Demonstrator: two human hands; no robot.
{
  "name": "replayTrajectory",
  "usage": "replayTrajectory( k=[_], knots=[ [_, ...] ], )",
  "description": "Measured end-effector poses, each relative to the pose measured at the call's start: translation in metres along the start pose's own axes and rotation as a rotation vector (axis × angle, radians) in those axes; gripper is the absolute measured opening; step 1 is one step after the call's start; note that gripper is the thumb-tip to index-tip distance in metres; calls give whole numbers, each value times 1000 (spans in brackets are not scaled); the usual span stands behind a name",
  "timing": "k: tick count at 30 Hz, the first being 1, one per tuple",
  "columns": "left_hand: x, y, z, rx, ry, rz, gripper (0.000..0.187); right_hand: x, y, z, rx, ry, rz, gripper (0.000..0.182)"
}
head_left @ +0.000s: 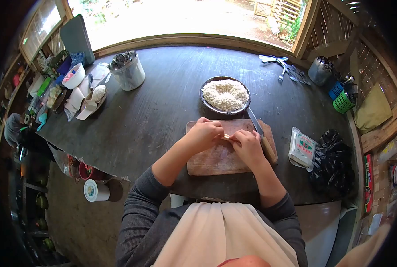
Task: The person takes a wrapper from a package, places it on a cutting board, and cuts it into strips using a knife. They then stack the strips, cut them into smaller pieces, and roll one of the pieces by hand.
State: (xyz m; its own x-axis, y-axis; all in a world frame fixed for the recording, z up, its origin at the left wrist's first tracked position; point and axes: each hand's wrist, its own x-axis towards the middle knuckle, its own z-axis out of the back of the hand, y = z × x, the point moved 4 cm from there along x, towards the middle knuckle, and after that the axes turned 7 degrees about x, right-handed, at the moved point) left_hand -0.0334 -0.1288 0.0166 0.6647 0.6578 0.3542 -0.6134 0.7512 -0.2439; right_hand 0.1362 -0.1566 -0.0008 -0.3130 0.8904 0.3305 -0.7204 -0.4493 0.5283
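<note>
A small pale strip [226, 137] spans the gap between my two hands, over a wooden cutting board [216, 160]. My left hand [206, 135] pinches one end of it, and my right hand [246, 143] has its fingers closed on the other end. What the strip is made of is too small to tell. Just beyond the board stands a dark bowl [204, 101] filled with a whitish crumbly or shredded food [225, 94]. A knife [269, 148] lies along the board's right side, its blade pointing away from me, beside my right hand.
Right of the board lie a white printed packet [301, 149] and a black plastic bag [333, 162]. Cutlery [283, 69] is at the back right. A container of utensils [128, 73] and a white bowl [74, 76] stand at the left. A lidded bucket [96, 191] sits below.
</note>
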Motion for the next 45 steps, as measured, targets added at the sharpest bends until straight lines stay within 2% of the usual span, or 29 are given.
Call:
replayTrajectory(
  k=[7,9,13,14,16,18,21,24,25,26,29,33,39,41,45],
  knots=[
    [1,2,6,-53,60,47,7,2,-2,4,55,-23,-7,7],
    [2,2,7,-56,46,33,8,2,-6,6,102,-15,-98,7],
    [3,3,6,-130,58,60,12,2,-7,9,52,32,-70,8],
    [5,3,7,-165,43,62,14,2,-6,11,119,-8,-51,11],
    [3,5,6,-132,61,70,15,0,-6,12,187,-48,-33,13],
    [1,5,5,-98,78,79,17,-1,-5,10,97,-4,31,16],
    [0,5,4,-155,60,100,18,-1,-2,8,153,-48,3,14],
    [-3,4,4,-75,39,67,17,-1,-1,7,94,-26,39,14],
    [-3,6,4,-99,71,141,16,-1,-2,8,95,-28,38,14],
    [-4,9,4,-121,102,215,14,-1,-4,8,104,-23,18,14],
    [-4,10,8,-169,114,280,13,-2,-8,13,142,7,-55,14],
    [-4,13,6,-106,147,307,13,-4,-5,29,152,76,-132,16],
    [-4,15,2,-142,73,238,12,-6,-8,29,159,79,-138,18],
    [-3,9,10,-174,106,322,12,-5,-5,29,162,76,-142,18],
    [-4,13,5,-174,115,336,12,-5,-1,30,142,77,-147,20]
  ],
)
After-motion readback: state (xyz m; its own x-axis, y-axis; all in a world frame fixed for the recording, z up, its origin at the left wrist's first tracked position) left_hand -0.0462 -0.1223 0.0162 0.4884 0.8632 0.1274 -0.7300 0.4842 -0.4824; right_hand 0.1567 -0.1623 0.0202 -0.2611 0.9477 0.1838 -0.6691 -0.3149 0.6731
